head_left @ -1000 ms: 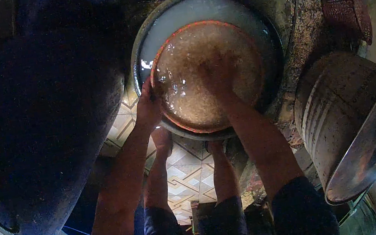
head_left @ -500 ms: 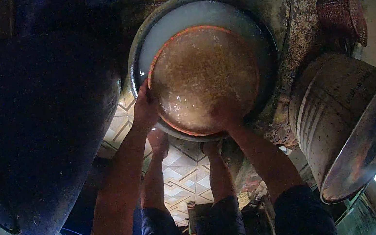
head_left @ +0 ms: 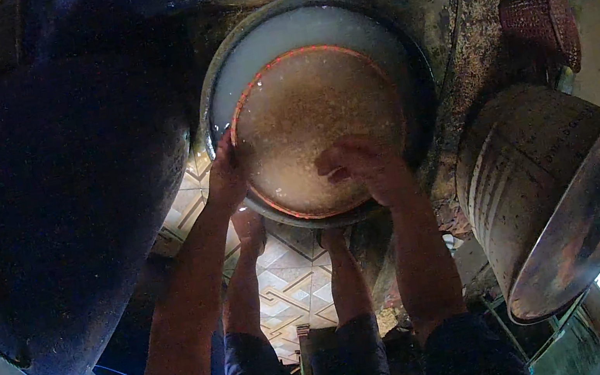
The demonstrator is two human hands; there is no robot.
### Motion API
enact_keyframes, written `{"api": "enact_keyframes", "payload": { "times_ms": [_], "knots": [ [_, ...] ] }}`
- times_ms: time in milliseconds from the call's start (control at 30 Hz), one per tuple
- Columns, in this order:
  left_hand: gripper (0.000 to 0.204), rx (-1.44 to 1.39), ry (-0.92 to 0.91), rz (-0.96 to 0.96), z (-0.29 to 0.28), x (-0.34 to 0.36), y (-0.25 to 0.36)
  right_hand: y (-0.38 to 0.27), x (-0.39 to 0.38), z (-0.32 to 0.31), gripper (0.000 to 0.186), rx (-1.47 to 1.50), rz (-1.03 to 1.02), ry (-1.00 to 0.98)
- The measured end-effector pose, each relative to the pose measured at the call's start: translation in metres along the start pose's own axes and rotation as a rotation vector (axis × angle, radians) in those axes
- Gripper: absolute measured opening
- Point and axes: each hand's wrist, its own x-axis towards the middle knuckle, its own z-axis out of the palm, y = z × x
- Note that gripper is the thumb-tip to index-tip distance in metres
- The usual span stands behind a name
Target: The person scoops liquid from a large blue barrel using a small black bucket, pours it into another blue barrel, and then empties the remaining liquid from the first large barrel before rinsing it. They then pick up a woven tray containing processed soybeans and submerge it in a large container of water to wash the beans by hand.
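I crouch over the orange-rimmed basin (head_left: 318, 126), which sits inside the larger grey tub (head_left: 306, 25) and is full of grain in cloudy water. My left hand (head_left: 229, 173) is clamped on the basin's left rim, fingers curled over the edge. My right hand (head_left: 366, 165) hovers at the basin's near right edge, fingers loosely curved and apart, holding nothing that I can see. To work the grain well, I judge that the left hand should keep the basin steady while the right sweeps through the water gently, so nothing spills over the rim. A metal bucket (head_left: 543, 188) lies tipped to the basin's right; a woven basket (head_left: 541, 24) stands beyond it.
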Motion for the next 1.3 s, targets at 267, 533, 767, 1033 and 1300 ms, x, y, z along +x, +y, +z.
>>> {"api": "enact_keyframes", "payload": {
  "times_ms": [267, 533, 767, 1033, 1300],
  "knots": [
    [0.051, -0.041, -0.019, -0.022, -0.011, 0.006, -0.005, 0.080, 0.041, -0.035, 0.030, -1.546, -0.509, 0.827],
    [0.054, 0.101, 0.072, -0.133, -0.001, 0.009, 0.001, 0.119, 0.030, -0.128, 0.059, -0.103, -0.093, 0.548],
    [0.071, 0.034, 0.029, -0.211, 0.018, 0.006, 0.035, 0.113, 0.007, -0.131, 0.044, -0.707, 0.011, 0.577],
    [0.062, -0.180, 0.087, -0.395, 0.028, 0.006, 0.074, 0.119, -0.010, -0.146, 0.044, -0.974, 0.035, 0.558],
    [0.061, -0.068, 0.085, -0.322, 0.017, 0.006, 0.093, 0.145, 0.009, -0.145, 0.043, -0.368, -0.243, 0.576]
  ]
}}
